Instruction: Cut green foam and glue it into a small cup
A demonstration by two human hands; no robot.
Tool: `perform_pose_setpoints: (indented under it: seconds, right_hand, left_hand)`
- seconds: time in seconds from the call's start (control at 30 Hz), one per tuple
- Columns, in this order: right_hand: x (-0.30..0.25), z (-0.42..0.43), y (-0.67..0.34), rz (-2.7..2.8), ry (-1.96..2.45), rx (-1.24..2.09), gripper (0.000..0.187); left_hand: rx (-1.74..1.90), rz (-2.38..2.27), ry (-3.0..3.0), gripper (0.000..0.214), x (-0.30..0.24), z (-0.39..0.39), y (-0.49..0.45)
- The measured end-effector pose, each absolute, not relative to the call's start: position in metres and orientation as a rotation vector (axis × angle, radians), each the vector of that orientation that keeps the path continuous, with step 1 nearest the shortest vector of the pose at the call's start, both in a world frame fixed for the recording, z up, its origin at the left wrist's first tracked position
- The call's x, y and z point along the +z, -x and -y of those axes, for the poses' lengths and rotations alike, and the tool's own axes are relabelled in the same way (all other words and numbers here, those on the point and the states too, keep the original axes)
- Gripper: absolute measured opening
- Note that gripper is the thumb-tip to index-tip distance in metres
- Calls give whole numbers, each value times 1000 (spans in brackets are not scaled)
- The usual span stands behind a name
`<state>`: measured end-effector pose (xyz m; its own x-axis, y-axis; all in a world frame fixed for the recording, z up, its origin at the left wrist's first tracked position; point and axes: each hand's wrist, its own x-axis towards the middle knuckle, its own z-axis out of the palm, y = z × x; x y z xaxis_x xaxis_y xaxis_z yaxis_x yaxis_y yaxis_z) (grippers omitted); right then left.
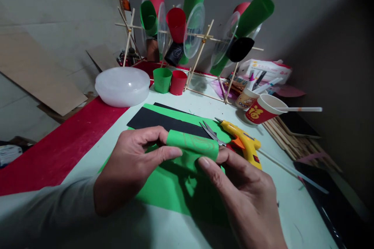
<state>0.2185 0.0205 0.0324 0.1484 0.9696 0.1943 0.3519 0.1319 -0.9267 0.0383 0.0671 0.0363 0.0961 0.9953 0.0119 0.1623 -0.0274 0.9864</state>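
Note:
Between my two hands a strip of green paper (193, 144) with a faint swirl drawn on it is curled into a roll. My left hand (131, 163) pinches its left end, thumb in front and fingers inside the curl. At the right end my right hand (242, 190) grips it the same way. Below lies a larger green sheet (163, 190) on the white tabletop. Just beyond the roll are a black paper strip (172, 122), scissors (210, 131) with open blades, and a yellow glue gun (245, 140).
A stick frame (201, 52) with paper cups and clear discs stands at the back. A green paper cup (162, 80), a red paper cup (178, 83) and a translucent bowl (122, 87) sit before it. At right are a red-and-white cup (260, 111) and wooden sticks (286, 138).

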Motion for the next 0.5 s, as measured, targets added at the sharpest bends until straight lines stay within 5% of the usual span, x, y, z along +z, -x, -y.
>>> perform_pose_setpoints:
  seconds: [0.5]
  right_hand:
    - [28, -29, -233, 996, 1377, 1139, 38]
  left_hand:
    - [1082, -1000, -1393, 16, 40, -88, -28]
